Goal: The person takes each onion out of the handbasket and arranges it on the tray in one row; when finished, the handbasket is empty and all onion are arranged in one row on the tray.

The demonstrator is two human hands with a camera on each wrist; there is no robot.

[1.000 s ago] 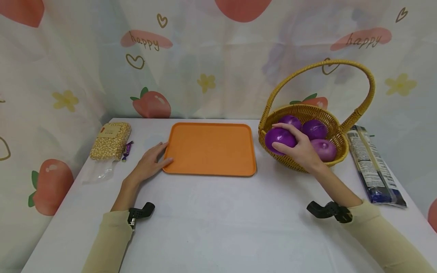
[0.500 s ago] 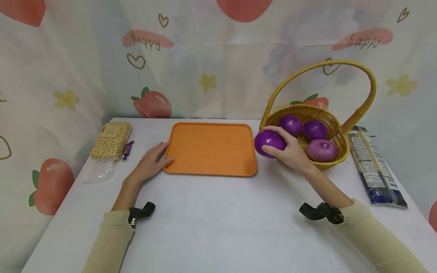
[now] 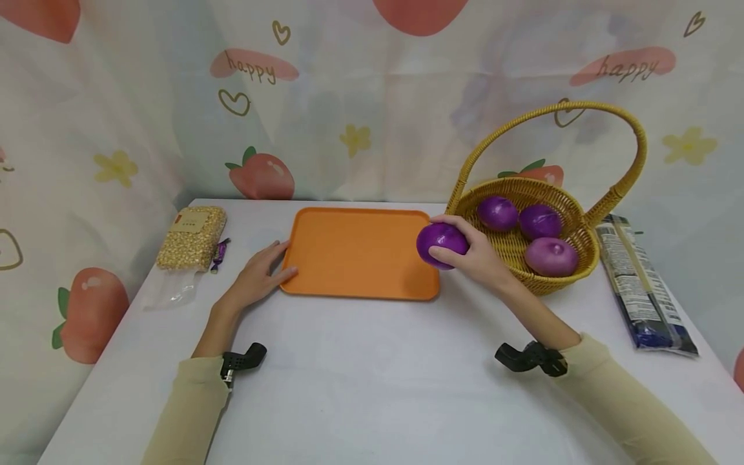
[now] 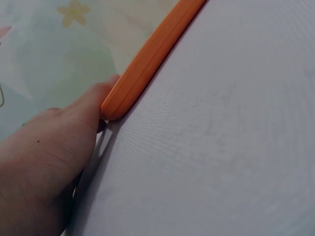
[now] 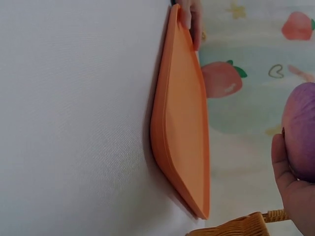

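Note:
In the head view my right hand [image 3: 478,258] grips a shiny purple onion [image 3: 434,245], thumb in front and fingers over the top. It hangs over the right end of an orange tray [image 3: 354,252]. The right wrist view shows the same onion [image 5: 301,130] raised beside the tray. My left hand [image 3: 252,281] rests at the tray's left edge with its fingers spread, thumb and fingertips touching the rim. A yellow wicker basket [image 3: 504,254] at the right holds two dark purple onions [image 3: 540,221] and one paler onion [image 3: 551,257].
The basket's tall handle [image 3: 566,105] arches above it. To its right lies a long printed packet [image 3: 648,287]. A bag of yellow kernels [image 3: 190,239] and a purple-wrapped candy [image 3: 220,254] lie at the left. A patterned curtain [image 3: 407,129] stands behind the white table [image 3: 372,374].
My right hand has carried the onion leftward out of the basket and over the tray's right end. The left hand stays at the tray's edge.

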